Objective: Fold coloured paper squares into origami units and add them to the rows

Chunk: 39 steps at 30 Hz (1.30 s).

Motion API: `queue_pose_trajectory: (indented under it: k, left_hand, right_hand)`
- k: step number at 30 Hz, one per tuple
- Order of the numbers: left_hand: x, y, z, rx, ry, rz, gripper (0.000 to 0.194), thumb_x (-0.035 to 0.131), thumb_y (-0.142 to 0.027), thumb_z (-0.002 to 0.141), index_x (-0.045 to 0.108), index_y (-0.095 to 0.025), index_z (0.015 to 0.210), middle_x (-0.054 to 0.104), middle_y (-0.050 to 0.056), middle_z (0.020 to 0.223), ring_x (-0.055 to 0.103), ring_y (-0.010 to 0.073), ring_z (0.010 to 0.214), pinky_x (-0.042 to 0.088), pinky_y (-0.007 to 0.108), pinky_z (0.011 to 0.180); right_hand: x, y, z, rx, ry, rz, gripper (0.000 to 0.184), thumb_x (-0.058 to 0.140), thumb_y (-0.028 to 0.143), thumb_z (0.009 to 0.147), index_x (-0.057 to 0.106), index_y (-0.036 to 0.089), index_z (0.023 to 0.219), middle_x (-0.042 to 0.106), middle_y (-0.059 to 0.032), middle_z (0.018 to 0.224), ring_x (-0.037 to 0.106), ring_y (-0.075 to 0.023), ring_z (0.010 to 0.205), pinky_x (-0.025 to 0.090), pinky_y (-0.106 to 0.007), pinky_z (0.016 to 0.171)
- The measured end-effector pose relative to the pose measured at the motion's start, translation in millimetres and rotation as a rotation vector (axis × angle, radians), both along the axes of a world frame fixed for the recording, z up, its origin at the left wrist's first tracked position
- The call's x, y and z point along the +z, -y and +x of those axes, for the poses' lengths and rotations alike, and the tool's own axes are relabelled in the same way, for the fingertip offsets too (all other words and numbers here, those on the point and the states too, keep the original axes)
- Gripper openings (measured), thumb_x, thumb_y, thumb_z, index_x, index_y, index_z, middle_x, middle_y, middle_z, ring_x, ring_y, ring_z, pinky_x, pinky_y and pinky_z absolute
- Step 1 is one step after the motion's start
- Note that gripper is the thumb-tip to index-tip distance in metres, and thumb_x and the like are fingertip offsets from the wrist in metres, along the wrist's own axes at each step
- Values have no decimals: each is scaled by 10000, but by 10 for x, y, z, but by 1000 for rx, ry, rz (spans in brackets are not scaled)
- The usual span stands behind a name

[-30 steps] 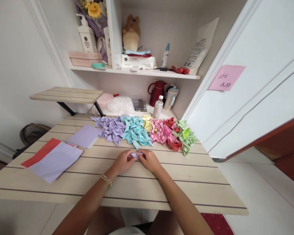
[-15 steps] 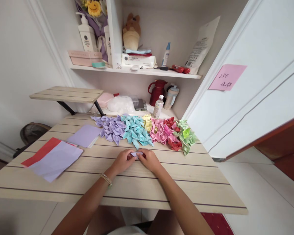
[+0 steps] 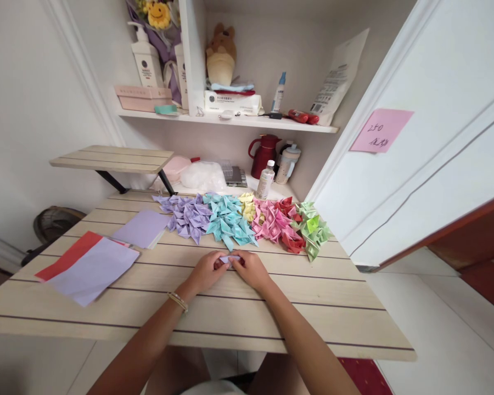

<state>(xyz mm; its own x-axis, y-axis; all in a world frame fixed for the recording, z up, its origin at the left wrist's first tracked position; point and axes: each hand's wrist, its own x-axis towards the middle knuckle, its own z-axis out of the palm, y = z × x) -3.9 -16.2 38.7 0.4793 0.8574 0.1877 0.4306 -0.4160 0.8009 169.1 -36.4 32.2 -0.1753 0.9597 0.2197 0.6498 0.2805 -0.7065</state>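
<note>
A small folded piece of lilac paper (image 3: 230, 258) sits between my two hands, just above or on the middle of the table. My left hand (image 3: 208, 270) is closed on its left end, and my right hand (image 3: 250, 269) pinches the right end. Fingers cover much of the paper, so its full shape is hidden. Just beyond the hands lie heaps of folded paper pieces: purple ones (image 3: 190, 218), blue ones (image 3: 229, 219), yellow ones (image 3: 247, 207), pink ones (image 3: 269, 220), red ones (image 3: 293, 243) and green ones (image 3: 315, 230).
Left on the slatted table (image 3: 313, 288) lie lilac sheets (image 3: 93, 270), a red sheet (image 3: 72, 255) and a purple paper stack (image 3: 143, 227). A small raised stand (image 3: 113, 157) rises at the back left. Behind the heaps stand a clear bottle (image 3: 265, 180) and a red jug (image 3: 265, 154).
Both hands stay in nearly the same place. The lilac paper between the fingertips shows slightly differently, as if turned a little.
</note>
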Motion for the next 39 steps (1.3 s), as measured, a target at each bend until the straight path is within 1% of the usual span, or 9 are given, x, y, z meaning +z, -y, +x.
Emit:
queue_pose_trajectory:
  k: [6, 10, 14, 18, 23, 26, 32, 34, 39]
  left_hand:
    - [-14, -4, 0, 10, 25, -14, 186, 562, -280, 742, 621, -167, 877, 614, 11, 705, 537, 144, 613, 421, 244, 588]
    - [-26, -15, -4, 15, 59, -43, 202, 560, -302, 748, 626, -163, 879, 610, 5, 669, 539, 146, 600, 422, 244, 580]
    - [-41, -38, -23, 15, 117, -88, 240, 525, -336, 782, 633, -162, 907, 636, 18, 709, 566, 154, 639, 432, 245, 598]
    - [-70, -69, -45, 26, 178, -149, 283, 509, -374, 797, 632, -149, 917, 622, 8, 634, 569, 152, 592, 430, 238, 556]
    - [-110, -97, -43, 62, 258, -225, 299, 540, -422, 768, 628, -138, 805, 626, 5, 594, 559, 134, 508, 442, 234, 518]
    - [-116, -95, -33, 70, 298, -267, 302, 555, -427, 758, 622, -137, 812, 619, -3, 564, 542, 122, 454, 438, 227, 478]
    - [-90, -88, -23, 72, 357, -313, 277, 601, -411, 732, 623, -139, 779, 639, 15, 599, 575, 132, 502, 460, 230, 509]
    - [-86, -93, -23, 78, 376, -325, 283, 587, -422, 742, 615, -140, 763, 635, 13, 607, 581, 132, 507, 464, 231, 515]
    - [-102, -108, -26, 91, 412, -348, 311, 547, -444, 771, 598, -140, 730, 625, 9, 626, 583, 124, 509, 463, 225, 509]
  right_hand:
    - [-22, 0, -17, -27, -36, -4, 205, 534, 266, 795, 674, 200, 930, 683, -35, 759, 580, -162, 638, 406, -242, 628]
    - [-53, -15, -11, -33, -96, -24, 221, 529, 294, 797, 669, 187, 930, 658, -29, 706, 546, -150, 598, 393, -237, 591]
    - [-53, -32, 37, 30, -196, -73, 272, 506, 331, 818, 646, 165, 983, 607, 0, 632, 495, -118, 532, 373, -203, 511]
    - [-31, -37, 79, 122, -288, -119, 320, 560, 352, 788, 623, 156, 1031, 569, 22, 615, 469, -98, 519, 366, -184, 489]
    - [-70, -59, 78, 156, -371, -146, 282, 575, 376, 775, 642, 148, 927, 543, 26, 591, 438, -90, 501, 342, -184, 467]
    - [-108, -76, 69, 149, -411, -148, 261, 579, 375, 772, 643, 149, 886, 552, 20, 595, 445, -94, 506, 346, -189, 472]
    - [-137, -77, 41, 111, -477, -132, 237, 578, 373, 774, 636, 150, 830, 552, 23, 564, 477, -103, 503, 368, -205, 494]
    - [-127, -70, 31, 103, -497, -124, 252, 581, 384, 772, 634, 152, 856, 556, 20, 575, 488, -107, 510, 374, -207, 493]
    - [-79, -53, 14, 91, -542, -104, 393, 596, 416, 759, 578, 173, 1067, 602, 2, 683, 539, -120, 551, 407, -217, 508]
